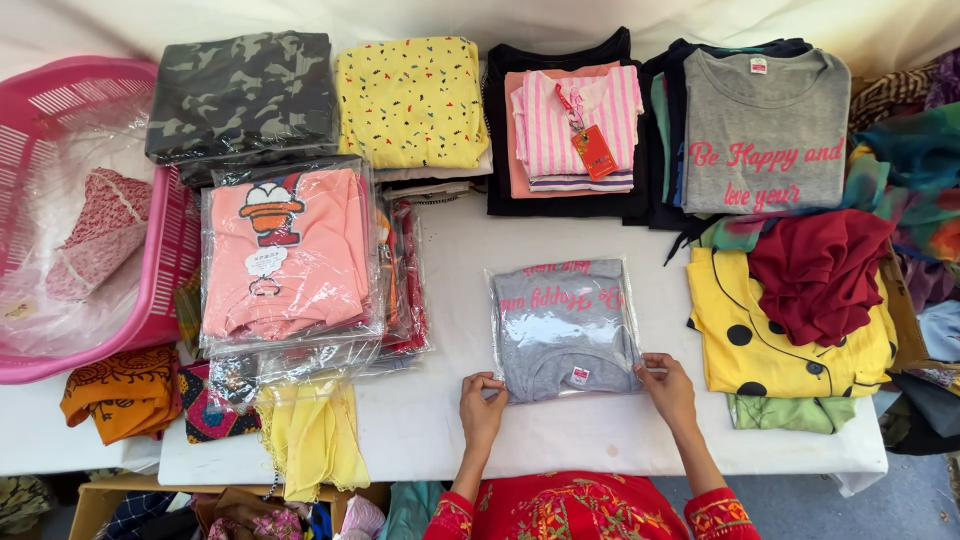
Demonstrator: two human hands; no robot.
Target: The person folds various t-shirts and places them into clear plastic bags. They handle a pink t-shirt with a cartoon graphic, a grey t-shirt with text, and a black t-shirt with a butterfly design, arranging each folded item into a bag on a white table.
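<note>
A folded grey shirt with pink lettering sits inside a clear plastic bag (562, 325) on the white table (440, 420). My left hand (481, 404) pinches the bag's near left corner. My right hand (668, 388) grips its near right corner. Both hands rest at the bag's open near edge, red embroidered sleeves showing below them.
A stack of bagged garments topped by a pink shirt (285, 255) lies to the left, beside a pink basket (60, 215). Folded piles line the far edge: camouflage (243, 95), yellow (410, 100), striped pink (575, 125), grey (765, 130). A yellow dotted garment with a maroon one (800, 310) lies right.
</note>
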